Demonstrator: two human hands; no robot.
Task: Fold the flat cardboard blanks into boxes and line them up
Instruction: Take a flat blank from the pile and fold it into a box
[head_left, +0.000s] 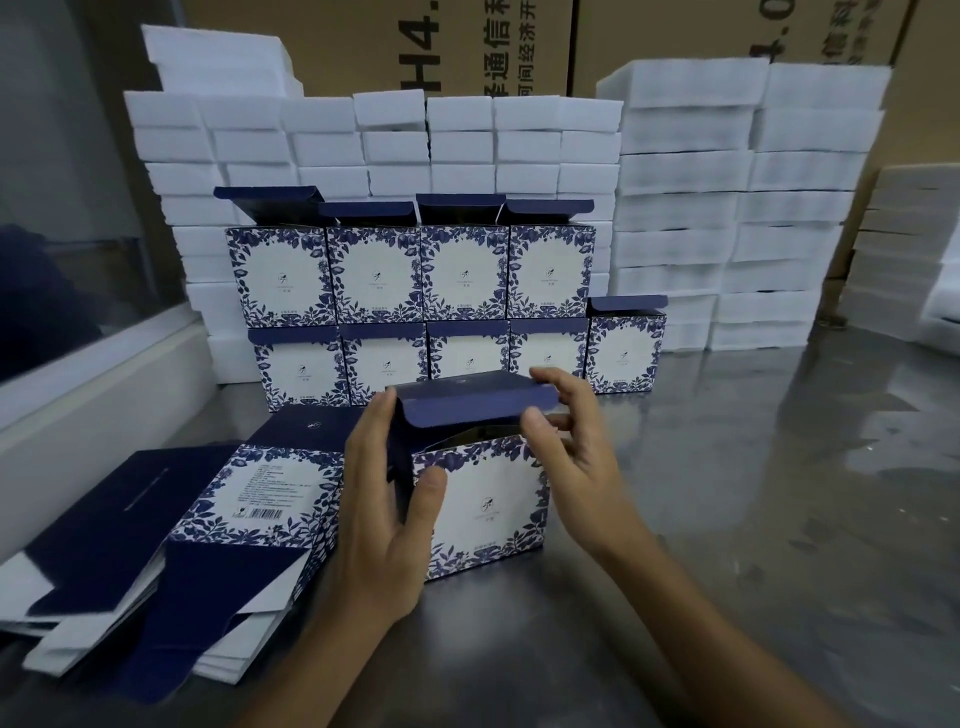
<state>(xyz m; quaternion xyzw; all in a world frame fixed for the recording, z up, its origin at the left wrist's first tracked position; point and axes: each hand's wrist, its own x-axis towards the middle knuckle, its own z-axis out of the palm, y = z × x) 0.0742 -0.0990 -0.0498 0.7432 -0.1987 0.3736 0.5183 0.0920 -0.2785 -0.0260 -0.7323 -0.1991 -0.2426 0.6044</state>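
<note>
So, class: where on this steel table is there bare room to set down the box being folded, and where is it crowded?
Bare steel table lies right of the right hand, in front of the foam block stacks and beside the single end box. Crowded: the flat blanks fill the left, and the stacked boxes stand behind the held box.

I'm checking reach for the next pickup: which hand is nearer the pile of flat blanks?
Left. The left hand grips the box right beside the pile of flat blanks; the right hand is across the box.
</note>
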